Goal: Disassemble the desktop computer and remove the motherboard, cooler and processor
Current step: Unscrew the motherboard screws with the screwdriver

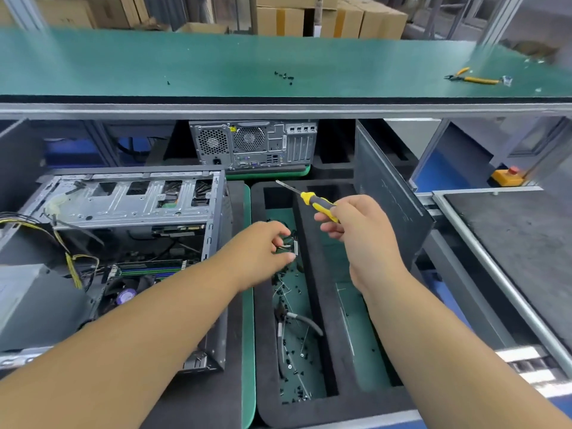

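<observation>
While gripped by the right hand (349, 224), the screwdriver (305, 198) points up-left.

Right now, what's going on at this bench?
A person is taking apart a desktop computer, which lies opened on the left with its boards and cables still inside. The right hand grips a yellow-handled screwdriver. The left hand reaches into the foam tray beside it, pinching a small part I can't identify over a compartment strewn with loose screws. A second computer stands closed further back.
</observation>
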`<state>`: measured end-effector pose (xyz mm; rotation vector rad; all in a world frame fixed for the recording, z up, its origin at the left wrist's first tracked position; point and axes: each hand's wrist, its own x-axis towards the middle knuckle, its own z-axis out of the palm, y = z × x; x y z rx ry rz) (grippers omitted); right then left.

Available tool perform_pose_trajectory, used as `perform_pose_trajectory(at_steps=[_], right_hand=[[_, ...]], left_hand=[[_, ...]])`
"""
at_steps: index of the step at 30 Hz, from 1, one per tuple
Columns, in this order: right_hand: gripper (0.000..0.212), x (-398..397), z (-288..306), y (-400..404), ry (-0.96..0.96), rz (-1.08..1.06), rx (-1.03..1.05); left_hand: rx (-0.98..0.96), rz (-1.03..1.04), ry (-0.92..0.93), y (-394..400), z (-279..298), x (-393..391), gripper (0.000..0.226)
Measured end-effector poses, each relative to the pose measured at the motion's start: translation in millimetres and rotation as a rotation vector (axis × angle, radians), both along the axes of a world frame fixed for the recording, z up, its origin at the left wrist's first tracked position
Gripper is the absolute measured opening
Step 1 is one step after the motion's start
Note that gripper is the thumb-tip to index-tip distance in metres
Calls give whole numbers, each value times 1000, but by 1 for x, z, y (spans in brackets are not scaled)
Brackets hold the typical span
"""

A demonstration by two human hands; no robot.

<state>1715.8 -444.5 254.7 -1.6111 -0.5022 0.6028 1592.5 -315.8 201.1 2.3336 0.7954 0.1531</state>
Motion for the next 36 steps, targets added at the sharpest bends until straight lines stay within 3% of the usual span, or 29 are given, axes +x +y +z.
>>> perform_pose_trajectory(at_steps=[5, 12, 18, 22, 24, 27, 29, 32, 36], right_hand=[[16, 1, -8, 8, 37, 116, 14], [23, -27, -9, 35, 112, 252, 76], [27, -57, -10, 57, 76, 317, 57], [24, -82, -15, 73, 19, 313, 37], [21, -98, -19, 83, -25, 275, 32], [15, -114, -23, 89, -93, 211, 25], [13, -129, -25, 96, -107, 177, 9], [10, -150, -27, 104, -128, 155, -13], [11, -169, -34, 112, -229, 137, -68]], left_hand=[[37, 89, -115, 16, 12, -35, 19], [-45, 290, -186, 35, 26, -96, 14], [-23, 333, -150, 53, 28, -147, 11], [4, 298, -21, 75, 18, -178, 9], [60, 212, 147, 92, 12, -193, 23], [152, 3, 533, 109, 2, -204, 83], [238, -151, 716, 120, -8, -209, 108], [314, -265, 797, 130, -20, -209, 110], [379, -338, 737, 134, -32, -208, 95]])
